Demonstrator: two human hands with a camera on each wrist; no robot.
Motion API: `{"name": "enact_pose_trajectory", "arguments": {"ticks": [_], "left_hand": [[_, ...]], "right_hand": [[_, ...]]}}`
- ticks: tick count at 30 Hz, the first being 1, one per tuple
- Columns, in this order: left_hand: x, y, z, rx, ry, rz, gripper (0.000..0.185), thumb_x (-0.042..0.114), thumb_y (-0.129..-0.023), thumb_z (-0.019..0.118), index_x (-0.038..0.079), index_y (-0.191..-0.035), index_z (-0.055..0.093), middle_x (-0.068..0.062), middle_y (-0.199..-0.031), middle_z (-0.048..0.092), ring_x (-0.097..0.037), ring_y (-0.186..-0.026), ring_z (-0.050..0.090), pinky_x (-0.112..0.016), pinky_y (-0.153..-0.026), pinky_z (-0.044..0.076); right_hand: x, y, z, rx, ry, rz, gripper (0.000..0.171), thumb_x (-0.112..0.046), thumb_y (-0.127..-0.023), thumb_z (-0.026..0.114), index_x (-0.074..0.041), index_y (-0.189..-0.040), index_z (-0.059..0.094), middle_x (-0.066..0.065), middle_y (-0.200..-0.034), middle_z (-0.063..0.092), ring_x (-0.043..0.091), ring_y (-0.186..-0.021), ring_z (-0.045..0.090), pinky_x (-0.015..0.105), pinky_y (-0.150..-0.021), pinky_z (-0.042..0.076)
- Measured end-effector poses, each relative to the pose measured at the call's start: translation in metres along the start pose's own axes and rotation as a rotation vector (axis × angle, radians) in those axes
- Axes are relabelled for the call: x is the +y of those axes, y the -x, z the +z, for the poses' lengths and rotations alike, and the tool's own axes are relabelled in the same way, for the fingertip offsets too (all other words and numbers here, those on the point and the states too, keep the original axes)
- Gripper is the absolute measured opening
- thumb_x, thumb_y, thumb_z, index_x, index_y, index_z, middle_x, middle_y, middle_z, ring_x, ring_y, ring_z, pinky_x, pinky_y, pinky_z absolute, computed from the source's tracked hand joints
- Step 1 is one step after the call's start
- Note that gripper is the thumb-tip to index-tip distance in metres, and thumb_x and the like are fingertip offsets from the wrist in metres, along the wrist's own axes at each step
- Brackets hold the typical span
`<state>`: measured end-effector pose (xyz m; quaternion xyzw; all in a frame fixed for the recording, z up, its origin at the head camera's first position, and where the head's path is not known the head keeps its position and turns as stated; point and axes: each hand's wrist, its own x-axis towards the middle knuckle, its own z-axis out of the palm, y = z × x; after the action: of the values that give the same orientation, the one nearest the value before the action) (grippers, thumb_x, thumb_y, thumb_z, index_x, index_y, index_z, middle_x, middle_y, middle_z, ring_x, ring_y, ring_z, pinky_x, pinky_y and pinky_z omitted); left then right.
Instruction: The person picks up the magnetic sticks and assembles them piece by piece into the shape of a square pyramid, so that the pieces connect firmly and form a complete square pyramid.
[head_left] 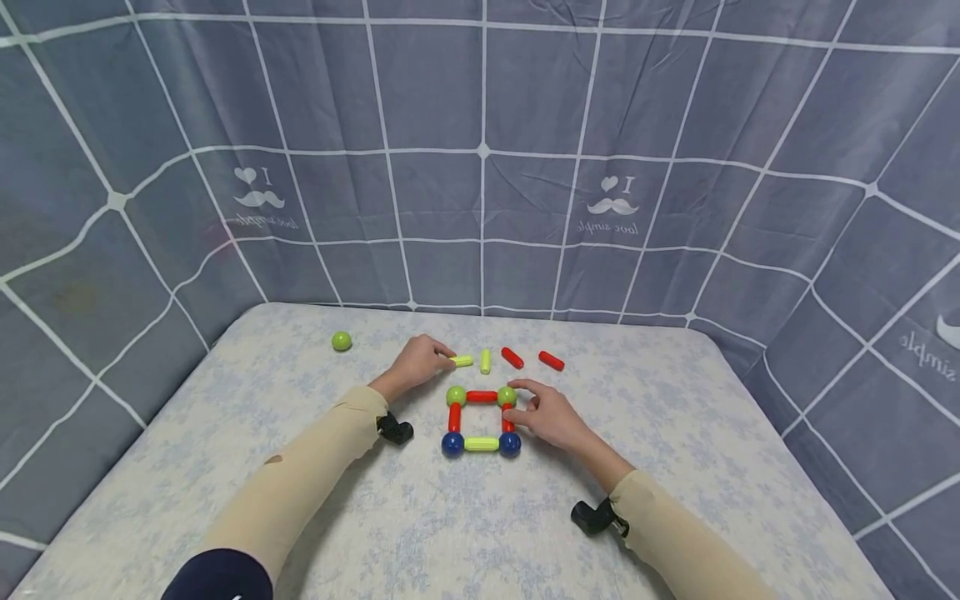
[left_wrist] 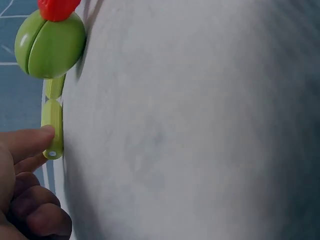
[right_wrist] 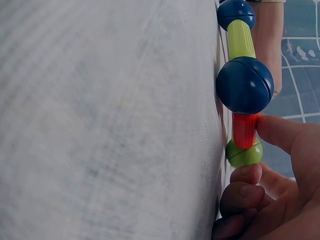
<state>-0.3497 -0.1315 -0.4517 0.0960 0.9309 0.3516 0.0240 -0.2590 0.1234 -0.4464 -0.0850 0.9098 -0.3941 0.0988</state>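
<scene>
A square of magnetic-style rods and balls lies on the table, with two green balls (head_left: 456, 396) at the far corners and two blue balls (head_left: 453, 443) at the near ones. Three of its sides are red rods (head_left: 482, 397); the near side is a yellow-green rod (head_left: 482, 444). My right hand (head_left: 553, 417) grips the square's right side, thumb against the red rod (right_wrist: 244, 131) and fingertips at the far right green ball (right_wrist: 244, 153). Beyond the square's far left corner, my left hand (head_left: 420, 360) pinches a loose yellow-green rod (left_wrist: 53, 130) between thumb and finger.
Another yellow-green rod (head_left: 485, 361) lies just right of the pinched one, followed by two loose red rods (head_left: 512, 358). A single green ball (head_left: 341, 341) sits at the far left of the cloth-covered table (head_left: 450, 533). Grey-blue curtains (head_left: 435, 200) hang behind and at both sides.
</scene>
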Motion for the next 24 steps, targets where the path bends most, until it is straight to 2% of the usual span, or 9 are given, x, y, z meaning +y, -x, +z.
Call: {"name": "enact_pose_trajectory", "arguments": {"ticks": [6,11,13,15,18,22,24], "left_hand": [[0.01,0.003,-0.008,-0.044,-0.15,-0.034,0.016,0.023,-0.079,0.071,0.014,-0.092,0.075,0.002,-0.088,0.068,-0.012,-0.068,0.058,-0.026,-0.058,0.045],[0.017,0.003,-0.016,-0.101,-0.284,-0.038,0.017,0.023,-0.078,0.071,0.014,-0.092,0.075,0.003,-0.086,0.068,-0.011,-0.067,0.056,-0.027,-0.057,0.044],[0.019,0.003,-0.017,-0.109,-0.335,-0.025,0.016,0.022,-0.078,0.071,0.015,-0.091,0.075,0.003,-0.086,0.068,-0.011,-0.067,0.057,-0.027,-0.058,0.045],[0.018,0.004,-0.017,-0.101,-0.346,-0.019,0.016,0.022,-0.077,0.071,0.014,-0.09,0.075,0.003,-0.086,0.068,-0.011,-0.067,0.057,-0.028,-0.058,0.045],[0.013,0.007,-0.016,-0.078,-0.261,-0.028,0.017,0.021,-0.077,0.07,0.013,-0.091,0.075,0.001,-0.087,0.069,-0.011,-0.066,0.058,-0.028,-0.058,0.046],[0.001,0.013,-0.013,-0.031,-0.05,-0.078,0.021,0.02,-0.078,0.072,0.01,-0.096,0.074,-0.004,-0.095,0.07,-0.014,-0.067,0.058,-0.027,-0.056,0.046],[-0.003,0.015,-0.013,-0.006,0.05,-0.108,0.024,0.021,-0.077,0.073,0.01,-0.098,0.074,-0.006,-0.102,0.069,-0.015,-0.073,0.058,-0.027,-0.06,0.045]], "right_hand": [[0.001,-0.001,0.001,0.0,0.004,0.004,0.051,-0.039,-0.078,0.072,-0.031,-0.125,0.054,0.004,-0.061,0.051,0.018,-0.049,0.043,0.027,-0.046,0.032],[0.001,-0.001,0.0,0.005,0.004,-0.001,0.051,-0.039,-0.078,0.072,-0.03,-0.125,0.054,0.004,-0.061,0.051,0.018,-0.049,0.044,0.027,-0.047,0.032],[0.001,-0.001,0.0,0.009,0.002,-0.004,0.051,-0.039,-0.078,0.072,-0.031,-0.125,0.055,0.004,-0.061,0.051,0.018,-0.049,0.044,0.027,-0.047,0.033],[0.002,-0.001,0.0,0.011,-0.001,-0.009,0.051,-0.039,-0.078,0.072,-0.031,-0.124,0.055,0.004,-0.061,0.051,0.018,-0.049,0.044,0.027,-0.047,0.033],[0.003,-0.001,0.001,0.008,-0.006,-0.014,0.05,-0.039,-0.078,0.072,-0.031,-0.124,0.055,0.004,-0.061,0.051,0.017,-0.049,0.044,0.027,-0.047,0.033],[0.004,-0.001,0.001,0.004,0.0,-0.015,0.051,-0.04,-0.078,0.072,-0.032,-0.124,0.055,0.003,-0.06,0.051,0.017,-0.049,0.043,0.027,-0.046,0.033],[0.003,-0.002,0.0,0.009,0.005,-0.013,0.051,-0.041,-0.077,0.072,-0.032,-0.124,0.055,0.003,-0.06,0.051,0.016,-0.049,0.043,0.027,-0.046,0.033]]}}
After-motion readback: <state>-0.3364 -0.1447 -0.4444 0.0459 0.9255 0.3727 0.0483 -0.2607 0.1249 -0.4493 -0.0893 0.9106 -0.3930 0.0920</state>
